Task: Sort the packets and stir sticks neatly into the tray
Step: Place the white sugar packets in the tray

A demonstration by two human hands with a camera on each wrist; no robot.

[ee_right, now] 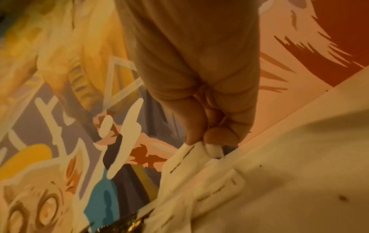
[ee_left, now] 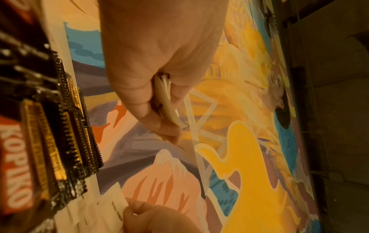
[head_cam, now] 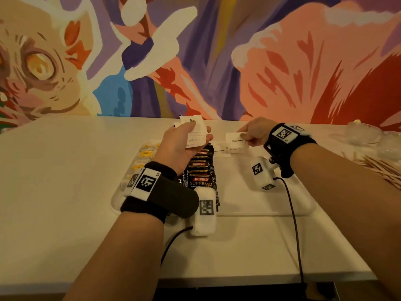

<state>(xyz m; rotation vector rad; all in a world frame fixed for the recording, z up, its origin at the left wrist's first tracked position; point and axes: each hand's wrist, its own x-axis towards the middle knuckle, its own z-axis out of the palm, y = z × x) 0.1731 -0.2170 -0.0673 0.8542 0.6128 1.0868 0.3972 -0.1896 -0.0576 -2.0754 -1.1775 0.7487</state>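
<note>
Holding a fanned stack of white packets (head_cam: 193, 132), the left hand (head_cam: 181, 146) curls round them above the tray's (head_cam: 271, 205) far end. Right hand (head_cam: 257, 132) pinches one white packet (head_cam: 236, 140) just over two more lying flat in the tray (head_cam: 225, 151). Kopiko packets (head_cam: 200, 170) fill the middle row, yellow packets (head_cam: 144, 154) the left. Stir sticks (head_cam: 382, 168) piled on the table (head_cam: 65, 170), right of tray.

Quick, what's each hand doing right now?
Left hand: gripping a stack of white sugar packets.
Right hand: pinching one white packet above the tray.
</note>
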